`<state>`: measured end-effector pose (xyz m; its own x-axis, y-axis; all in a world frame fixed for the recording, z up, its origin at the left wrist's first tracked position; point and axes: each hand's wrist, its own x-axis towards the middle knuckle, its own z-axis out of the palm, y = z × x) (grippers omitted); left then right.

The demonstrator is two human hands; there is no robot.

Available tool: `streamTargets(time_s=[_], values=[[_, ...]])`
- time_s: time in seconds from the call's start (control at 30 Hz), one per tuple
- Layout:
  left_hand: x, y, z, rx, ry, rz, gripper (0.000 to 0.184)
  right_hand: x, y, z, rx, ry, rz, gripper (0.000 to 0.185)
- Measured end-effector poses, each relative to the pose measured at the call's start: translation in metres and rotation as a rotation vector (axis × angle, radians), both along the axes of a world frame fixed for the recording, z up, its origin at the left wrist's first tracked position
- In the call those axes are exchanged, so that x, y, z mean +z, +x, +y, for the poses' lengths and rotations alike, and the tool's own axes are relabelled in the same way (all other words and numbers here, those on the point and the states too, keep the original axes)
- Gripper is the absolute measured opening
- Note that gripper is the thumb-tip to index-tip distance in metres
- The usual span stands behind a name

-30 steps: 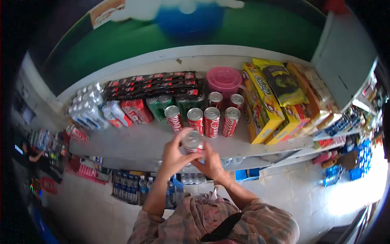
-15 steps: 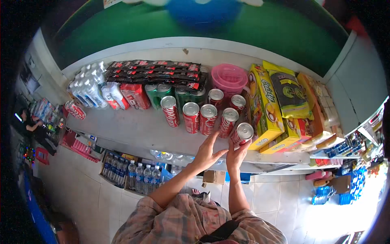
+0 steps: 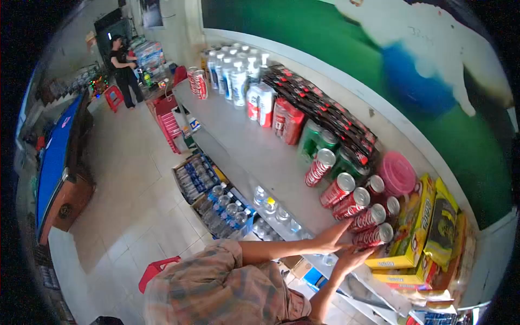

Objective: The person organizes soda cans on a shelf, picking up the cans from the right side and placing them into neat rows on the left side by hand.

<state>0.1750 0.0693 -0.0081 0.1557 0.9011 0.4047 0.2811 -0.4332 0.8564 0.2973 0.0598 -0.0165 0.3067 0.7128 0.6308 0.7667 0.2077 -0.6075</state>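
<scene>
Several red Coca-Cola cans stand on the grey shelf (image 3: pixel 260 157). The can at the near right end (image 3: pixel 372 236) has my right hand (image 3: pixel 352 260) against its lower side, fingers and thumb around it. My left hand (image 3: pixel 333 238) is just left of it, fingers stretched toward the base of the neighbouring can (image 3: pixel 368 218); its fingertips are partly hidden. Another front can (image 3: pixel 319 168) stands at the far left of the group, a little apart. Behind the cans are green cans (image 3: pixel 310 140) and a pink plastic tub (image 3: pixel 397 173).
Yellow boxes (image 3: pixel 414 233) stand right of the cans. Black-wrapped packs (image 3: pixel 325 111), red packs (image 3: pixel 288 122) and white bottles (image 3: pixel 238 84) line the shelf's back. Below are boxes of water bottles (image 3: pixel 219 211). A person (image 3: pixel 123 70) stands far left, past a blue pool table (image 3: pixel 57 154).
The view has swung left. The can held between both hands a second ago is now at the right end of the front row, with my right hand on it; my left hand has come off it.
</scene>
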Motion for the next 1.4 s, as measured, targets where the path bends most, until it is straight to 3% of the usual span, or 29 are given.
streamTargets(time_s=[0.07,0.23,0.3,0.37,0.43,0.5,0.57,0.67,0.73,0.77,0.8,0.83,0.87,0.9,0.97,1.0,1.07,1.17,1.2,1.23,1.3,1.33,1.4], values=[[-0.006,-0.004,-0.003,-0.016,0.009,0.019,0.085,0.020,-0.006,-0.010,0.010,-0.074,0.036,0.068],[-0.008,-0.024,-0.015,-0.140,-0.017,0.131,0.078,0.006,0.001,-0.002,-0.043,-0.044,-0.007,0.067],[0.000,-0.044,-0.024,-0.107,0.020,0.106,0.069,0.017,-0.003,-0.003,-0.092,-0.158,0.074,0.065],[0.009,-0.075,-0.033,-0.139,0.010,0.116,0.057,0.002,0.004,0.001,-0.126,-0.064,-0.006,0.065],[0.020,-0.115,-0.043,-0.053,0.111,0.047,0.041,0.018,-0.003,-0.007,-0.150,-0.075,0.038,0.065],[0.027,-0.167,-0.051,0.074,0.119,0.056,0.034,0.020,-0.002,-0.013,-0.311,-0.121,0.045,0.046],[0.025,-0.227,-0.056,0.218,-0.012,-0.022,0.030,0.043,-0.015,-0.027,-0.257,-0.068,0.170,0.036],[0.017,-0.339,-0.054,0.538,0.206,-0.021,0.023,0.073,-0.055,-0.044,-0.336,0.149,0.094,0.027],[0.026,-0.424,-0.058,0.775,0.128,0.127,0.013,0.084,-0.101,-0.051,-0.282,0.202,0.186,0.025],[0.015,-0.467,-0.052,0.865,0.317,0.038,0.018,0.087,-0.132,-0.053,-0.232,0.206,0.266,0.024],[0.012,-0.509,-0.049,0.883,0.184,-0.243,0.032,0.082,-0.161,-0.052,-0.144,0.275,0.250,0.023],[0.010,-0.549,-0.046,0.922,0.164,-0.277,0.037,0.073,-0.187,-0.050,-0.089,0.181,0.222,0.021],[0.015,-0.587,-0.041,0.963,0.144,-0.313,0.043,0.075,-0.224,-0.054,0.044,0.065,0.364,0.019],[0.011,-0.627,-0.032,0.955,0.146,-0.324,0.043,0.064,-0.257,-0.046,0.201,0.133,0.481,0.017],[0.001,-0.693,-0.006,0.920,0.244,-0.267,0.060,0.056,-0.323,-0.045,0.304,-0.069,0.456,0.014],[0.010,-0.714,0.003,0.910,0.240,-0.275,0.060,0.064,-0.358,-0.046,0.386,-0.140,0.418,0.014],[0.030,-0.750,0.025,0.842,0.033,-0.383,0.073,0.064,-0.414,-0.040,0.586,-0.256,0.441,0.017],[0.011,-0.802,0.082,0.646,0.116,-0.414,0.086,0.090,-0.487,-0.035,0.719,-0.391,0.190,0.018],[0.008,-0.807,0.095,0.533,0.174,-0.555,0.094,0.084,-0.503,-0.027,0.799,-0.402,0.196,0.020],[0.004,-0.811,0.103,0.500,0.162,-0.559,0.094,0.088,-0.521,-0.024,0.828,-0.441,0.157,0.022],[0.003,-0.823,0.121,0.633,0.258,-0.108,0.097,0.095,-0.553,-0.010,0.833,-0.462,0.118,0.024],[0.003,-0.818,0.121,0.625,0.227,-0.260,0.092,0.094,-0.567,-0.003,0.887,-0.439,0.088,0.026],[-0.005,-0.821,0.124,0.627,0.163,-0.238,0.089,0.098,-0.593,0.011,0.924,-0.423,0.057,0.028]])
